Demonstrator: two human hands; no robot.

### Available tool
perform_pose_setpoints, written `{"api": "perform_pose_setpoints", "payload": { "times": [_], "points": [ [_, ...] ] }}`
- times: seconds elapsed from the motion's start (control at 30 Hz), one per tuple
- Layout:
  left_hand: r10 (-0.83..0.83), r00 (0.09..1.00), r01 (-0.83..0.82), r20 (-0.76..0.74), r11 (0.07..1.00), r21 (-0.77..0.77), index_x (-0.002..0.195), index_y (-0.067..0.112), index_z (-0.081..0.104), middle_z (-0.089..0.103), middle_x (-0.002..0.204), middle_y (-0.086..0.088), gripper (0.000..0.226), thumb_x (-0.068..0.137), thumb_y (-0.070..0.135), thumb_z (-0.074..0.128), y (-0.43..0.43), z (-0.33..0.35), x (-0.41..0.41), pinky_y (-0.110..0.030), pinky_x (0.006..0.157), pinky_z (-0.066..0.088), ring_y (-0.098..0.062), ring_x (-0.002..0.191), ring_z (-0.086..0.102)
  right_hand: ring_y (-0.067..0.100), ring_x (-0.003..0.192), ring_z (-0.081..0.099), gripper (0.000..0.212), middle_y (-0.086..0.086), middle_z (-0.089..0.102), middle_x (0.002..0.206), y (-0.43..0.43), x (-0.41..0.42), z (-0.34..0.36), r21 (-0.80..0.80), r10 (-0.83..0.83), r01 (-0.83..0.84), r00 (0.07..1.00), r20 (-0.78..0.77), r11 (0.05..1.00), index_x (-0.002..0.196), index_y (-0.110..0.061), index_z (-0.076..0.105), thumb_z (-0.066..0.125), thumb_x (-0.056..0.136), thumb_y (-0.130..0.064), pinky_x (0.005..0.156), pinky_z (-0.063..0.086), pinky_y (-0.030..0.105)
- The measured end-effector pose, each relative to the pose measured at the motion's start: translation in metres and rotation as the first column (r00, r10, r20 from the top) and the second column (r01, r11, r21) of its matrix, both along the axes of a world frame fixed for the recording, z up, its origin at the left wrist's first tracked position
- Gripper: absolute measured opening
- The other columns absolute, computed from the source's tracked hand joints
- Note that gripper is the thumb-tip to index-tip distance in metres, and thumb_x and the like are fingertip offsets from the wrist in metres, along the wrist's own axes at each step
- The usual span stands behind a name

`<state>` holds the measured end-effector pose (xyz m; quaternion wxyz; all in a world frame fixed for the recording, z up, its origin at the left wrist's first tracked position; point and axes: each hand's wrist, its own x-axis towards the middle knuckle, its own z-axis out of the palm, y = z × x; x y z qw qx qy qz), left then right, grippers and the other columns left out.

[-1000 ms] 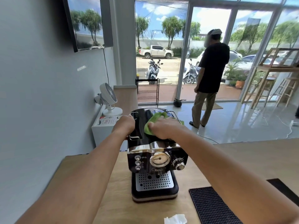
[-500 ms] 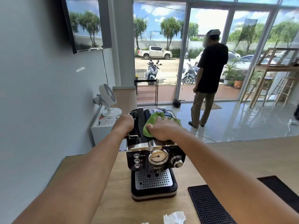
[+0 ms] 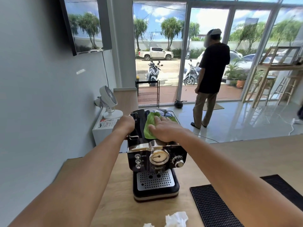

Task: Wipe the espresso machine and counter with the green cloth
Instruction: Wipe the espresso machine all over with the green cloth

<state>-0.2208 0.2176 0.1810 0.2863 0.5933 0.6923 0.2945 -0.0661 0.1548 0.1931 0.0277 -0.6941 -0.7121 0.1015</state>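
Note:
A black and chrome espresso machine (image 3: pixel 155 163) stands on the wooden counter (image 3: pixel 237 158), its gauge and knob facing me. The green cloth (image 3: pixel 149 126) lies spread on the machine's top. My right hand (image 3: pixel 165 130) rests flat on the cloth, fingers stretched toward the back, pressing it down. My left hand (image 3: pixel 125 126) grips the machine's upper left edge, next to a chrome wire rail.
A black rubber bar mat (image 3: pixel 213 207) lies on the counter right of the machine. Crumpled white tissue (image 3: pixel 176 219) sits at the near edge. A small white fan (image 3: pixel 108 99) stands on a low cabinet by the left wall. A person (image 3: pixel 209 76) stands near the glass doors.
My right hand has slid the green cloth a little toward the back of the machine's top, with fingers now flatter and more stretched. The left hand keeps its grip.

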Motion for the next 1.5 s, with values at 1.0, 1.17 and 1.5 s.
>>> {"api": "perform_pose_setpoints", "payload": {
  "times": [1.0, 1.17, 1.5],
  "points": [
    [0.002, 0.999, -0.001, -0.054, 1.0, 0.019, 0.107, 0.006, 0.057, 0.058, 0.118, -0.021, 0.028, 0.095, 0.012, 0.033, 0.0, -0.003, -0.004, -0.038, 0.068, 0.047, -0.031, 0.083, 0.049, 0.029, 0.143, 0.037, 0.053, 0.009, 0.041, 0.154, -0.083, -0.023, -0.045, 0.528, 0.038, -0.039, 0.999, 0.014, 0.848, 0.147, -0.018, 0.044, 0.023, 0.104, -0.041, 0.119, 0.022, 0.041],
    [0.027, 0.999, -0.026, -0.047, 0.999, 0.037, 0.11, 0.003, 0.058, 0.06, 0.118, -0.022, 0.037, 0.096, 0.023, 0.03, 0.003, -0.007, -0.005, -0.041, 0.082, 0.052, -0.037, 0.102, 0.06, 0.034, 0.12, 0.06, 0.037, 0.01, 0.063, 0.132, -0.08, -0.047, -0.07, 0.757, 0.091, -0.139, 0.99, 0.105, 0.638, 0.124, -0.012, 0.068, 0.047, 0.097, -0.026, 0.105, 0.045, 0.047],
    [-0.082, 0.972, 0.08, -0.221, 0.997, -0.016, 0.113, 0.005, 0.055, 0.048, 0.096, -0.013, 0.028, 0.091, -0.002, 0.039, -0.014, -0.003, -0.004, -0.027, 0.045, 0.038, -0.026, 0.064, 0.047, 0.028, 0.12, 0.06, 0.032, 0.013, 0.064, 0.128, -0.092, 0.046, -0.102, 0.894, 0.298, -0.254, 0.943, 0.145, 0.368, 0.13, -0.007, 0.063, 0.055, 0.1, -0.016, 0.099, 0.051, 0.045]
  ]
}}
